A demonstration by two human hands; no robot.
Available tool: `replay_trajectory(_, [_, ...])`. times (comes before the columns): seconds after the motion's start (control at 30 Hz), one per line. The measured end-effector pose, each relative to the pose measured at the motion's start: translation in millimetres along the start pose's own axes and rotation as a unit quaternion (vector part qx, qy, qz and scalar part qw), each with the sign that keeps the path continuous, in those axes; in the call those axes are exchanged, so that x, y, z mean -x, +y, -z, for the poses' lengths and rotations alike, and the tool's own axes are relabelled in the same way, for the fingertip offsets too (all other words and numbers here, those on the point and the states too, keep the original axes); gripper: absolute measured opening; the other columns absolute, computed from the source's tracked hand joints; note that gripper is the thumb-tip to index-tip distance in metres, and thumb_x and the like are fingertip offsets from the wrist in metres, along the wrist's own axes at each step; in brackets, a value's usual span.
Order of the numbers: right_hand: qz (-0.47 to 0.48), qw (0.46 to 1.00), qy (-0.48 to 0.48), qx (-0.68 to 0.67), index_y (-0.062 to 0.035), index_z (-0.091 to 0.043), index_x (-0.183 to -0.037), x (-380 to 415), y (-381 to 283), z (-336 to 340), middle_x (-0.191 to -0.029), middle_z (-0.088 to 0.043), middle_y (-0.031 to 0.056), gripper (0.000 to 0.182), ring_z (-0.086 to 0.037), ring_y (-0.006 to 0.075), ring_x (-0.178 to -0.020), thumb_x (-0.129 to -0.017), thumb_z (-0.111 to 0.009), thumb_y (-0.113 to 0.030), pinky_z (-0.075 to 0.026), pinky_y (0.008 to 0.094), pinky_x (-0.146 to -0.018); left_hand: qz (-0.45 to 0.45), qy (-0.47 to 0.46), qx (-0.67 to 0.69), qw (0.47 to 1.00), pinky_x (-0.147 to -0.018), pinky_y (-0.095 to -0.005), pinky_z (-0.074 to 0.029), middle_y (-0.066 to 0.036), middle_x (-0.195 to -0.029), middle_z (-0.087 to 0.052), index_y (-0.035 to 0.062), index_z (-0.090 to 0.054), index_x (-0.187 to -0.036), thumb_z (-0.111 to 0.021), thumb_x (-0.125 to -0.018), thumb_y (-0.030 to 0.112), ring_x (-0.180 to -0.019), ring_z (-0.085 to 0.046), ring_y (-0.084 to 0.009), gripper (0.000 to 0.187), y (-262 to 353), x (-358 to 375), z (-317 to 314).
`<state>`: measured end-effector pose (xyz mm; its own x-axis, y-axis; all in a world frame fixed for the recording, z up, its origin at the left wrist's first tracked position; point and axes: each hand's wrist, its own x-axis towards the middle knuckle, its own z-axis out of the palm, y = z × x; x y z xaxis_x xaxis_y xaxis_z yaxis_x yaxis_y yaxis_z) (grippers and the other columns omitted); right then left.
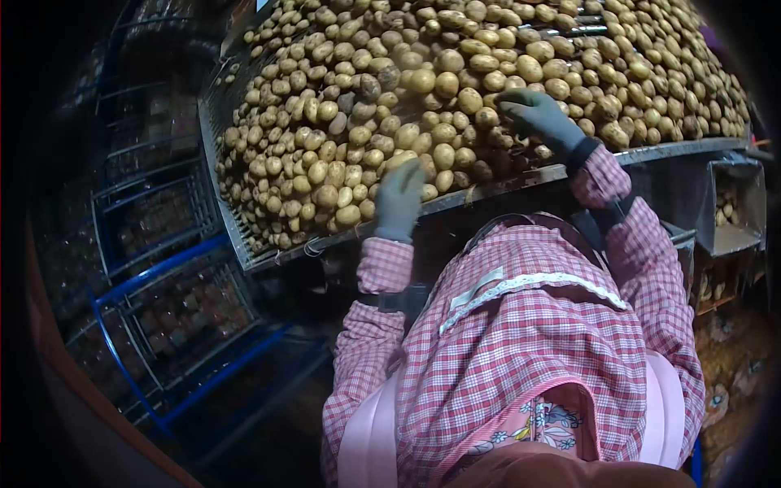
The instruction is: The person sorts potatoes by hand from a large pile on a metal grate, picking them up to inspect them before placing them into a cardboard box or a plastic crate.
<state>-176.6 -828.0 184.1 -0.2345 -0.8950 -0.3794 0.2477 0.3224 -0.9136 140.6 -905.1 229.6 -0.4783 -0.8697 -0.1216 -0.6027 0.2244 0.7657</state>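
A thick spread of potatoes [325, 195], yellow-brown and mostly small, covers a metal-edged sorting table [521, 177]. My left hand [399, 199], in a grey glove, lies over the potatoes by the near edge. Its slightly blurred fingers point away from me and touch the pile, with no potato visible in its grasp. Further right, my right hand [541, 118], also gloved, reaches leftward low over the potatoes. Its thumb and fingers are apart, beside a darker gap where some dirty potatoes lie. The undersides of both hands are hidden.
Blue-framed metal racks [175, 285] holding dark crates stand left of the table. At the right, an open box [736, 207] with a few potatoes inside sits below table height. Bare slats [578, 31] show through the pile at the far side.
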Motion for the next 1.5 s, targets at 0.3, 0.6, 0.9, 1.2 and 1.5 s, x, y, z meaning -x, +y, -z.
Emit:
replay_trajectory(0.3, [0.116,0.886,-0.034,0.447,-0.0068,-0.07,-0.114,-95.2,-17.4,-61.9,-0.105,-0.07,0.0221,0.043,-0.071,0.0361,-0.095,-0.082,-0.074,-0.036,-0.057,0.044,-0.082,0.043,0.034,0.081,0.995,-0.096,-0.0313,-0.053,-0.014,-0.126,-0.067,-0.0009,-0.064,-0.13,-0.068,-0.096,0.014,-0.111,-0.065,-0.0194,0.037,-36.1,-41.7,41.5])
replay_trajectory(0.6, [0.18,0.806,-0.048,0.561,-0.0078,-0.071,-0.106,-93.5,-2.9,-83.9,-0.104,-0.071,0.02,0.037,-0.069,0.0382,-0.103,-0.077,-0.075,-0.03,-0.055,0.0477,-0.086,-0.125,-0.017,-0.062,0.99,-0.096,-0.0337,-0.053,-0.015,-0.126,-0.068,0.0043,-0.068,-0.127,-0.071,-0.092,0.017,-0.11,-0.067,-0.025,0.037,-10.9,-128.7,13.0])
replay_trajectory(0.9, [-0.071,0.981,-0.063,0.167,-0.0009,-0.069,-0.112,-79.8,-12.0,-39.1,-0.093,-0.073,0.0108,0.037,-0.071,0.0211,-0.089,-0.084,-0.075,-0.025,-0.058,0.0363,-0.075,-0.061,-0.147,-0.304,0.939,-0.107,-0.0429,-0.047,-0.014,-0.142,-0.057,0.0129,-0.055,-0.143,-0.073,-0.086,0.029,-0.13,-0.056,-0.0316,0.061,31.4,-196.4,-54.7])
replay_trajectory(1.2, [-0.057,0.933,-0.106,-0.339,-0.0051,-0.058,-0.13,-12.4,3.9,-13.6,-0.118,-0.07,0.0105,0.043,-0.071,0.0231,-0.097,-0.098,-0.065,-0.032,-0.06,0.0438,-0.087,0.135,-0.324,0.479,0.805,-0.081,-0.0327,-0.062,-0.012,-0.119,-0.07,0.0039,-0.057,-0.141,-0.052,-0.095,0.019,-0.101,-0.071,-0.0215,0.049,32.5,-186.5,-30.7])
replay_trajectory(1.5, [-0.149,0.899,-0.061,-0.406,-0.0048,-0.052,-0.146,-10.2,13.0,-29.5,-0.131,-0.062,0.0068,0.053,-0.062,0.0158,-0.114,-0.101,-0.065,-0.03,-0.057,0.0306,-0.09,0.177,-0.337,0.5,0.777,-0.088,-0.0365,-0.06,-0.014,-0.127,-0.066,0.0034,-0.062,-0.133,-0.056,-0.097,0.017,-0.105,-0.07,-0.0224,0.04,54.9,-144.7,-45.2])
